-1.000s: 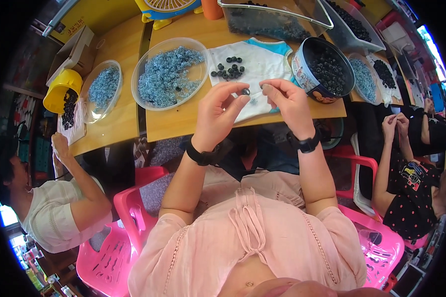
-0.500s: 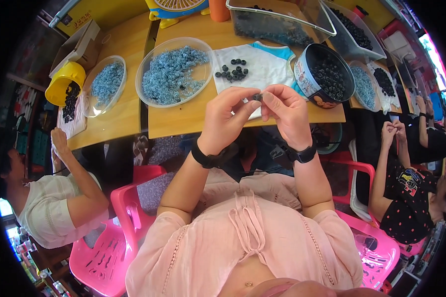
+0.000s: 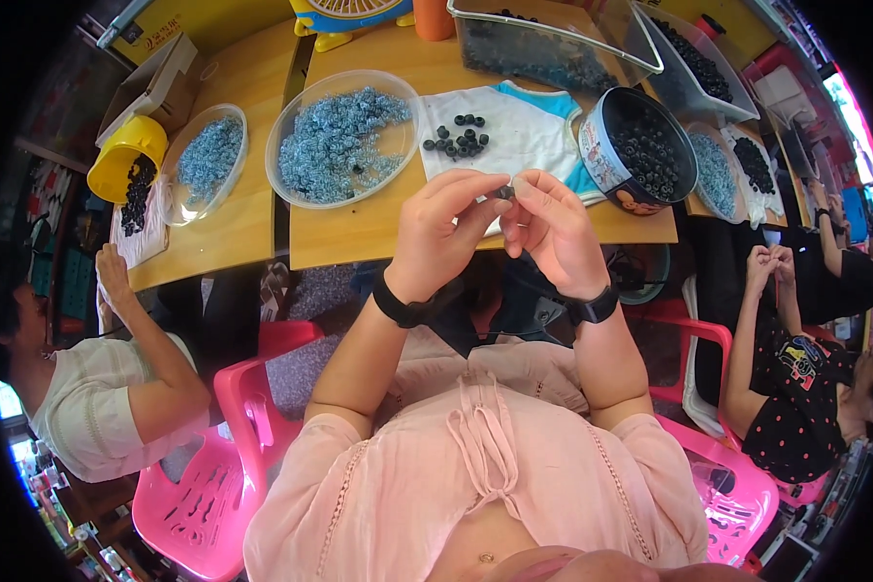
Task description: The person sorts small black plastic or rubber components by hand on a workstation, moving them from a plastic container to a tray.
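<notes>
My left hand (image 3: 448, 225) and my right hand (image 3: 556, 223) meet over the front edge of the table. Between their fingertips is a small dark round part (image 3: 503, 192), pinched from both sides; most of it is covered by fingers. Just beyond lies a white cloth with blue trim (image 3: 533, 136), and on it sits a loose cluster of small black round parts (image 3: 464, 145). To the right stands a round tub (image 3: 601, 160) filled with the same black parts. A clear round tray (image 3: 409, 145) on the left holds many small translucent blue pieces.
Clear bins (image 3: 553, 60) of dark parts stand at the back. A toy-like blue and yellow fan (image 3: 351, 15) is behind the tray. On the left, a yellow bucket (image 3: 116, 173) lies tipped beside another tray (image 3: 189, 209). People sit working on both sides; pink chairs (image 3: 199, 500) flank me.
My right-hand fingers have shifted slightly around the small dark part. Both hands stay in nearly the same place, and the things on the table look unmoved.
</notes>
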A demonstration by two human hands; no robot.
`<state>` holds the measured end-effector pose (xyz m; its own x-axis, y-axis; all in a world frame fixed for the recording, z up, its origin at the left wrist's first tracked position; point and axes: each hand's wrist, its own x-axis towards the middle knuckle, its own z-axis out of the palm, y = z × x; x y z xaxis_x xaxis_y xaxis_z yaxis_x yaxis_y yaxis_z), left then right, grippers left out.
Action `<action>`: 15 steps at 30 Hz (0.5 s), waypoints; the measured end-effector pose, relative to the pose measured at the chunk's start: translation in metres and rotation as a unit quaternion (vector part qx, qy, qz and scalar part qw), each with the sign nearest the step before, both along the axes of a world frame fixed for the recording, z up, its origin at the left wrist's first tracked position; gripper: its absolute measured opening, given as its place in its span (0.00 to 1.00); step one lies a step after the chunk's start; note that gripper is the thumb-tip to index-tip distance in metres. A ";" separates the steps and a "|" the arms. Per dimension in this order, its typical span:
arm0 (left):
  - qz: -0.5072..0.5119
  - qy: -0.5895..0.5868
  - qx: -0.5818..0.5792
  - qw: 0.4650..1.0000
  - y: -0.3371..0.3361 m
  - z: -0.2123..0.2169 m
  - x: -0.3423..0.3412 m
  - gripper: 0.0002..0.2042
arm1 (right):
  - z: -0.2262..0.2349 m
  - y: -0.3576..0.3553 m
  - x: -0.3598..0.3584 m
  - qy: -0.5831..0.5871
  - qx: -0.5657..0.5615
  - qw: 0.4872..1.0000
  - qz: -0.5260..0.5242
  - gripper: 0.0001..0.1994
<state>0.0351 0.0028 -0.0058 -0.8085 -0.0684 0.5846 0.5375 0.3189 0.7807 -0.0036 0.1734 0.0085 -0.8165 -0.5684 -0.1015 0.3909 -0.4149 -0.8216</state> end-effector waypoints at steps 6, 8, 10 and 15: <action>-0.029 0.030 0.043 0.998 0.004 -0.002 0.001 0.13 | 0.001 -0.004 0.000 -0.011 -0.068 0.995 0.071 0.11; -0.027 0.036 0.042 0.998 0.004 -0.002 0.001 0.13 | 0.000 -0.006 0.003 0.002 -0.048 0.998 0.037 0.11; -0.025 0.024 0.057 0.998 0.006 0.002 0.002 0.13 | -0.006 -0.006 0.006 0.000 -0.046 0.999 0.018 0.11; -0.017 0.015 0.082 0.996 0.017 -0.008 0.004 0.13 | -0.009 -0.015 0.021 -0.031 -0.080 0.995 -0.042 0.11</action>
<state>0.0392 0.0197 -0.0136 -0.7946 -0.1383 0.5912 0.5689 0.1705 0.8045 0.0173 0.1579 -0.0009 -0.8565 -0.5119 -0.0662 0.3969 -0.5712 -0.7185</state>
